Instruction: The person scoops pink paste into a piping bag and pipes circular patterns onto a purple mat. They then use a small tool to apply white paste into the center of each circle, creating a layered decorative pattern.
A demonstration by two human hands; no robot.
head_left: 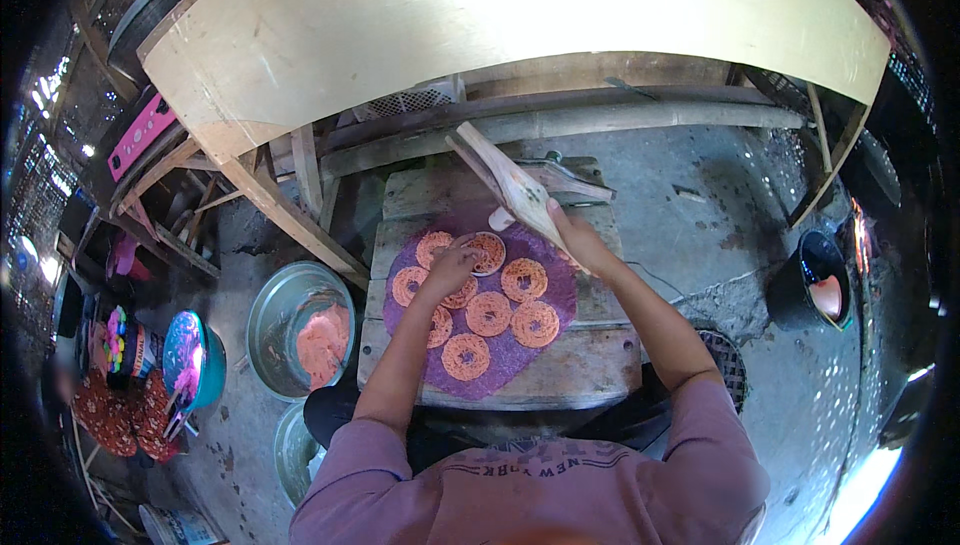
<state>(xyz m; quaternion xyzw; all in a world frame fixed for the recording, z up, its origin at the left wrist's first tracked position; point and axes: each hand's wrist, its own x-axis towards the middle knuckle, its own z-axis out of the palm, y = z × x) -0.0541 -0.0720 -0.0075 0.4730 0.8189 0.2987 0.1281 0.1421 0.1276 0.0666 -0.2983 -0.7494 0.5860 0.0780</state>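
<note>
At a low wooden desk [565,370], I work over a purple sheet [505,375] spread with round orange discs [478,320], each patterned with fine lines. My right hand [574,237] has its fingers wrapped around the near end of a long wooden tool [518,187], which slants up and to the left above the far edge of the sheet. Another wooden piece [582,187] sticks out to the right beyond it.

My left hand [453,267] reaches over the discs, its fingers at the left side of a pale ring [504,257] that surrounds one disc near the sheet's far side; whether they grip the ring or merely touch it, I cannot tell. The other discs lie flat around my left hand and nearer to me, some partly hidden beneath my hand and forearm.

To the left of the desk, a wide green basin [270,320] on the floor holds a lump of orange dough [325,340]. A second basin [290,457] sits just below it, partly covered by my sleeve. Farther left is a turquoise tub [213,370]. Across the floor to my right stands a dark bucket [798,307], and a broad pale board [480,25] spans the space beyond the desk.
</note>
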